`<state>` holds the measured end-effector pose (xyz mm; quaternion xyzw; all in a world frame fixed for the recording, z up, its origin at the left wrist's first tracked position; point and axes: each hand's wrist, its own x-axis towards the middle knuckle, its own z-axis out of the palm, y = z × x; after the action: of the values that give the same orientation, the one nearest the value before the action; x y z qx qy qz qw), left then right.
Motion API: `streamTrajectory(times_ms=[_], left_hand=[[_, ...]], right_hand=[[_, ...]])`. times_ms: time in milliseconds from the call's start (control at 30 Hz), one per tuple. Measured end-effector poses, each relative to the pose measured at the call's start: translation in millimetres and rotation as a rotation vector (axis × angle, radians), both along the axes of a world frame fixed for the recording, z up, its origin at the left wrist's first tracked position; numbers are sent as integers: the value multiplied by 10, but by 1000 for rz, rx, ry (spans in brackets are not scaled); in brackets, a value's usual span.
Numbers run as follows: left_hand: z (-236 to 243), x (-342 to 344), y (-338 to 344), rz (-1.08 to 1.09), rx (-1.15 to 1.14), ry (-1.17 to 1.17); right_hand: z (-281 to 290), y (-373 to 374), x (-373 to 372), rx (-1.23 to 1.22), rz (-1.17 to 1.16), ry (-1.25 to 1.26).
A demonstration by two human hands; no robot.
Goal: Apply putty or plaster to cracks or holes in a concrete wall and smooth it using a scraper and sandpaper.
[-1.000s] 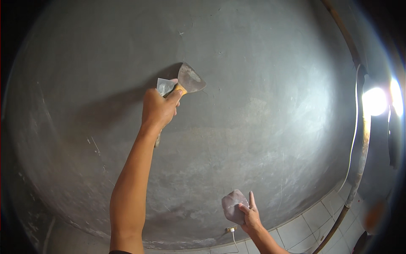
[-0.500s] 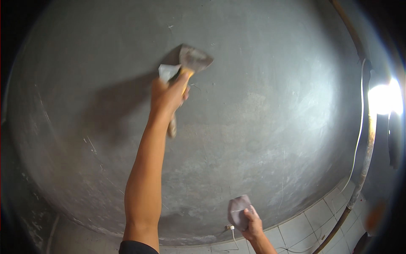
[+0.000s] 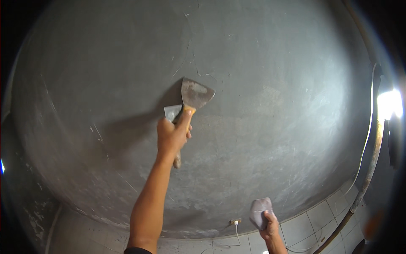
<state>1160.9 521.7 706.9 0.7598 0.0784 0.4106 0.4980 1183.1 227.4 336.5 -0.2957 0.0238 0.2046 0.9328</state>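
I look up at a grey plastered ceiling (image 3: 275, 84). My left hand (image 3: 171, 135) is raised and grips a putty knife (image 3: 195, 94) by its yellow handle, the wide metal blade lying flat against the plaster. A second, smaller blade (image 3: 171, 112) shows beside it in the same hand, and a wooden handle end sticks out below the fist. Low on the right, my right hand (image 3: 268, 224) holds up a flat grey scraper blade (image 3: 259, 211) smeared with putty, away from the ceiling.
A bright lamp (image 3: 390, 103) glares at the right rim beside a rusty pipe (image 3: 372, 161) and a white cable (image 3: 366, 135). White wall tiles (image 3: 321, 220) run along the bottom, with a socket and cord (image 3: 235, 221). Fine cracks (image 3: 190, 59) mark the plaster.
My left hand pushed the putty knife up across the ceiling, then drew it back down and slightly right. My right hand stayed low with its scraper.
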Motion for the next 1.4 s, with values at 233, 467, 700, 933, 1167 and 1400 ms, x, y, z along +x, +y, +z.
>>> streamTrajectory(times_ms=[233, 467, 700, 933, 1167, 1400], left_hand=[[144, 172, -130, -52, -32, -162], [-120, 207, -304, -52, -86, -153], [48, 280, -227, -36, -108, -211], [-197, 277, -346, -72, -155, -220], [293, 382, -347, -119, -159, -308], [-843, -136, -387, -261, -198, -85]], right_hand=[[125, 403, -316, -29, 182, 6], [235, 292, -425, 9, 118, 28], [-117, -37, -323, -30, -21, 15], [-79, -40, -369, 32, -108, 100], [-98, 127, -535, 15, 29, 127], [411, 372, -673, -375, -139, -210]])
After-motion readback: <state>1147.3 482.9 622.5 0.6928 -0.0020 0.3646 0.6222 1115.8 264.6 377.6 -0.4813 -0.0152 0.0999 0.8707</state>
